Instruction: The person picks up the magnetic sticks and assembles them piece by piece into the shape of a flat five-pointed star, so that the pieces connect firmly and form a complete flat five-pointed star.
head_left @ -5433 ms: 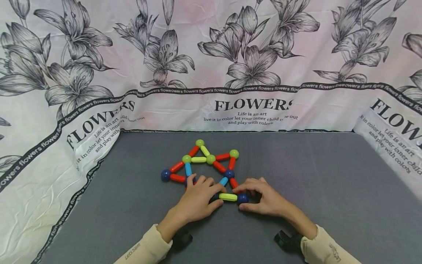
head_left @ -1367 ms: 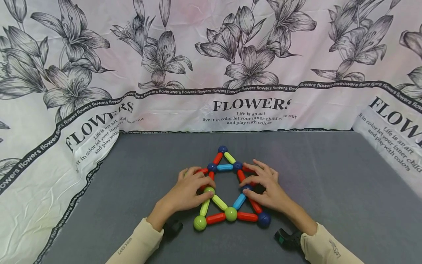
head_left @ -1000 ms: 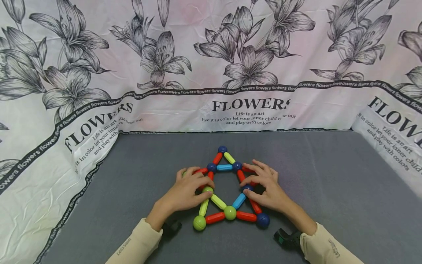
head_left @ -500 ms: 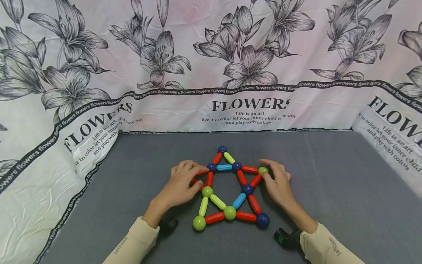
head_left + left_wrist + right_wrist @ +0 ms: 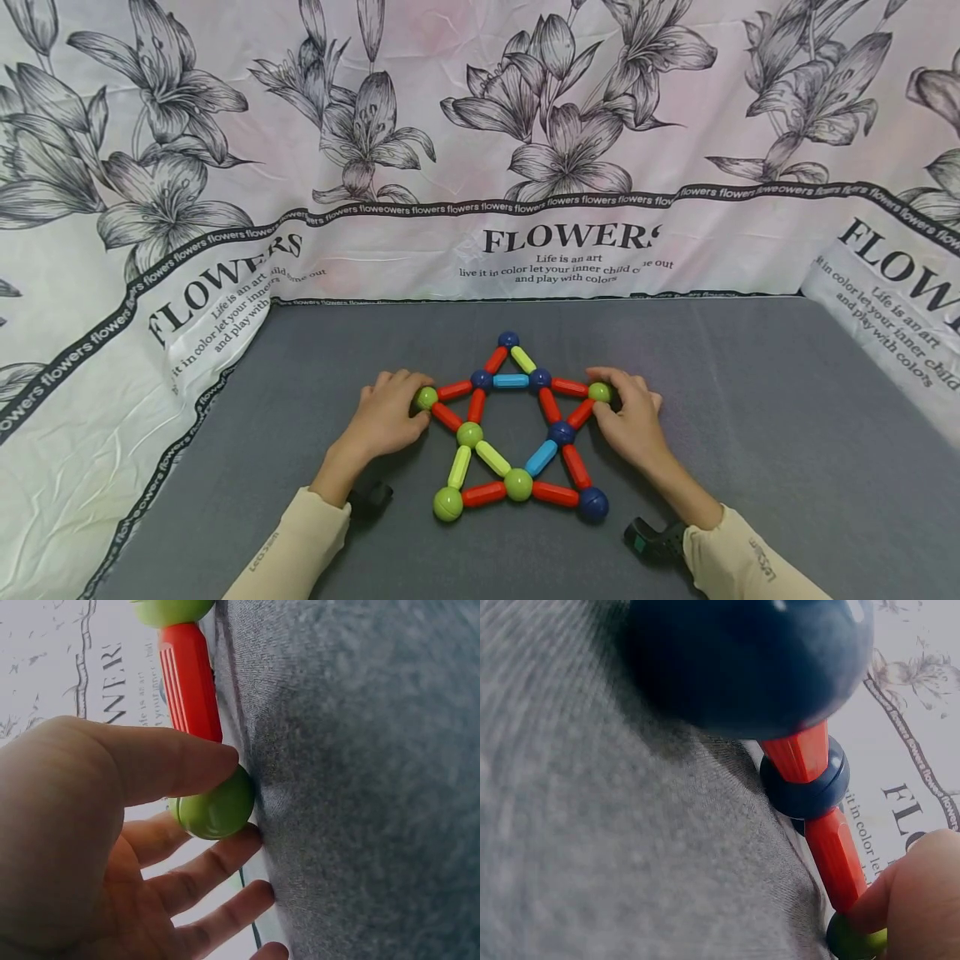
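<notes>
A flat star of magnetic rods and balls (image 5: 511, 381) lies on the grey table, a blue ball (image 5: 508, 340) at its far tip. My left hand (image 5: 384, 417) pinches the green ball (image 5: 427, 398) at the star's left tip. In the left wrist view the thumb lies over that ball (image 5: 217, 812), the fingers behind it. On the other side my right hand (image 5: 633, 421) pinches the right tip's green ball (image 5: 600, 392) between thumb and forefinger. Nearest me are a green ball (image 5: 447, 504) and a blue ball (image 5: 593, 505) at the two lower tips.
Grey cloth covers the table (image 5: 720, 400). A white flower-printed curtain (image 5: 577, 250) hangs behind and along both sides. Black wrist cameras (image 5: 654, 540) sit under both forearms, close over the table.
Since the oldest frame the star has been turned around on the table. My right hand has shifted outward to the right green ball, my left hand outward to the left one.
</notes>
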The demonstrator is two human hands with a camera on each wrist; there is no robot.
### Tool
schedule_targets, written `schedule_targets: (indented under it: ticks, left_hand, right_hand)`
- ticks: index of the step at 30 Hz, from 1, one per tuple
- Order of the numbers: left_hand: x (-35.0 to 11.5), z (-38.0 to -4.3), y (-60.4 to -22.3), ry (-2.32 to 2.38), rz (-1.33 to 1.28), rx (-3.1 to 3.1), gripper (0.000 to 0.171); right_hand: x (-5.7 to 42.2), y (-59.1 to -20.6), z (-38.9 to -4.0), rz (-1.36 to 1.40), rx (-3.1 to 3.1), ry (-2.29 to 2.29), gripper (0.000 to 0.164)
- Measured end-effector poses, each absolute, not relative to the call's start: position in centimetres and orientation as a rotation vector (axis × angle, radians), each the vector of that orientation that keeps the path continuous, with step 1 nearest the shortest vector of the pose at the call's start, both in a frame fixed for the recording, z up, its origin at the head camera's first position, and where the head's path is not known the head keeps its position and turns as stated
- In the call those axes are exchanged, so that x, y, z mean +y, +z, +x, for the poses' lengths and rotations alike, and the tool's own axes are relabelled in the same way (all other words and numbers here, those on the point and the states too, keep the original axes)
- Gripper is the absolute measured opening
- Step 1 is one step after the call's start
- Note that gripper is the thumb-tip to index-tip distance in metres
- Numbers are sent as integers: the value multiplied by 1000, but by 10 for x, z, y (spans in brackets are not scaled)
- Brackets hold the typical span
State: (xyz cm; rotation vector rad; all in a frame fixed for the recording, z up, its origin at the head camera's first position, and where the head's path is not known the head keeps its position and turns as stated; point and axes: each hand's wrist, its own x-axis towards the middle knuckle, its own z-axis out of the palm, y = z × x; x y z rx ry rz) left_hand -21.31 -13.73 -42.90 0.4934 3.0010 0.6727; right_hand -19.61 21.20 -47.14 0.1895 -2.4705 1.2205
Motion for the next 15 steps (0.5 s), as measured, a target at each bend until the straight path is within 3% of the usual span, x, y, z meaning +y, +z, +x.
schedule_targets:
  ticks: [7,15]
  left_hand:
    - [-137,-213,-428,651,446,3024,40]
    - [-138,-214,-429,657,432,3004,39]
  right_hand:
    - [213,-470,-196,155,-2484,1290,34]
    - [215,-471,-197,177,-2495,1301,36]
